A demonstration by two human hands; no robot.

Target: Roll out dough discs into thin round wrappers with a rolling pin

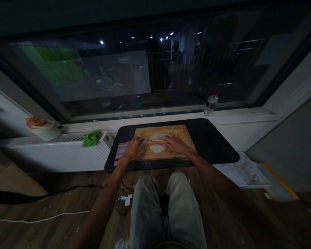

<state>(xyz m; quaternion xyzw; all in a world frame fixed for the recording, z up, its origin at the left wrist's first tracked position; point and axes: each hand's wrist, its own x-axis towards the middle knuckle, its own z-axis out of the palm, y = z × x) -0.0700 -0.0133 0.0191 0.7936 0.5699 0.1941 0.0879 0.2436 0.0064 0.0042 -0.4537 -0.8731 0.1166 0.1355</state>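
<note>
A wooden board lies on a small black table. A flat round of pale dough rests on the board. Across the dough lies a thin reddish rolling pin. My left hand presses flat on the pin's left end, fingers stretched out. My right hand lies flat on its right end in the same way. Both palms bear down on the pin.
A plastic bottle stands on the window sill behind the table. A green cloth and a white bowl sit on the radiator at left. Cables run over the wooden floor. Papers lie right of the table.
</note>
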